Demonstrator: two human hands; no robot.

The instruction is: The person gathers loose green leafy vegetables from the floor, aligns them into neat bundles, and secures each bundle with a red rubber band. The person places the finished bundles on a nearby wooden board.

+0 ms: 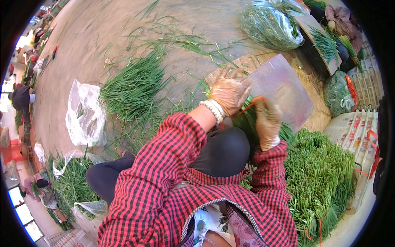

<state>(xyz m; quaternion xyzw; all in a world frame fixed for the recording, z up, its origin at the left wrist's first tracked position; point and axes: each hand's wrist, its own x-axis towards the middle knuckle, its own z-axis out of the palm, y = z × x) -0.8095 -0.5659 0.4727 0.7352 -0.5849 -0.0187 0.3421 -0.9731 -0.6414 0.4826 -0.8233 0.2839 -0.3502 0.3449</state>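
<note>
My left hand (pixel 230 91), in a thin translucent glove, rests over a bunch of garlic chives (pixel 250 119) and grips it near its upper end. The bunch lies slantwise by my bent knee, its leaves running down to the right. A red tie (pixel 245 109) stretches across the bunch. Its end is pinched between the thumb and fingers of my right hand (pixel 268 123), which is also gloved and slightly blurred. Beyond both hands lies a flat, pale purplish board (pixel 280 89). The underside of the bunch is hidden.
Bundled chives (pixel 318 169) stand packed at my right. A loose chive pile (pixel 135 86) and a white plastic bag (pixel 86 114) lie on the floor to the left. Filled clear bags (pixel 268 27) and another person (pixel 342 24) beside a tilted board (pixel 318 43) occupy the upper right.
</note>
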